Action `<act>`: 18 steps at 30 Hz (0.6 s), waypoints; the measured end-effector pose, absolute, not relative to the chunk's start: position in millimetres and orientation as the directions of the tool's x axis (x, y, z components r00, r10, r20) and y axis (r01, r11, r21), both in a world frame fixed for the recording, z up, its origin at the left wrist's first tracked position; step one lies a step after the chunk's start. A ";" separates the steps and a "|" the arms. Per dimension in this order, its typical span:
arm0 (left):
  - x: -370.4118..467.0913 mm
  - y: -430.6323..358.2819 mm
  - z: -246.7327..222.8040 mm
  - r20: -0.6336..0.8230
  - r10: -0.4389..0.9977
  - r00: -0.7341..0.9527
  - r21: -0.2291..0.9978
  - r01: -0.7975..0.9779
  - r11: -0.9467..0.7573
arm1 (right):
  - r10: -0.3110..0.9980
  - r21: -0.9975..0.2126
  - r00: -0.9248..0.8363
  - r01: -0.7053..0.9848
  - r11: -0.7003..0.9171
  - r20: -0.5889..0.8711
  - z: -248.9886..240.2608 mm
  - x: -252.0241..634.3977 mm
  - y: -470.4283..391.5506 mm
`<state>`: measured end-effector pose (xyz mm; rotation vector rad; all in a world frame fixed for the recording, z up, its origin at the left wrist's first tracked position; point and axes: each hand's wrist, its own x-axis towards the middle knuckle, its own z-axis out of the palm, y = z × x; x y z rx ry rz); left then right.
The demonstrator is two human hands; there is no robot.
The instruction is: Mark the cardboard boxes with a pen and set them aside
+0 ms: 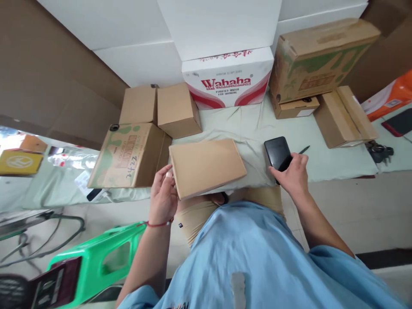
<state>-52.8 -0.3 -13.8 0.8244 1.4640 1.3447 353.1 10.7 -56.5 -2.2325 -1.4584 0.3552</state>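
My left hand (163, 195) grips the left edge of a flat brown cardboard box (207, 166), which is tilted at the front edge of the cloth-covered table. To the right, my right hand (293, 174) is closed on a black phone (277, 152), with thumb and fingers at its lower right edge. A dark pen (304, 149) points out beyond the fingers of my right hand; whether they touch it is hidden.
Brown boxes (179, 107) and a printed carton (130, 156) stand at left. A white Wahaha carton (230, 81) is at the back, and stacked boxes (322, 64) are at right, near keys (380, 151). A green stool (93, 257) stands below left.
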 end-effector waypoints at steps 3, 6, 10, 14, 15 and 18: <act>-53.1 -21.2 -6.1 -0.296 0.923 -0.246 0.949 -0.186 0.255 | 0.938 -0.404 0.347 0.858 -0.318 -0.001 -69.7 350.3 20.3; -46.5 -29.7 0.4 -0.399 0.889 -0.222 0.911 -0.206 0.358 | 0.965 -0.321 0.263 0.914 -0.250 -0.003 -75.0 344.2 33.8; -38.1 -34.2 -4.5 -0.624 0.744 -0.237 0.775 -0.312 0.550 | 0.988 -0.298 0.148 0.942 -0.155 -0.044 -77.5 340.0 46.1; -35.1 -37.9 -14.2 -0.689 0.639 -0.343 0.710 -0.498 0.498 | 0.994 -0.419 0.075 0.907 -0.035 0.081 -77.9 347.4 49.4; -35.0 -36.9 -14.9 -0.678 0.637 -0.367 0.715 -0.528 0.457 | 0.990 -0.449 0.077 0.893 -0.016 0.119 -77.6 350.4 49.7; -34.1 -27.6 -12.0 -0.605 0.674 -0.425 0.756 -0.572 0.318 | 0.980 -0.510 0.110 0.860 -0.012 0.164 -74.8 358.8 50.4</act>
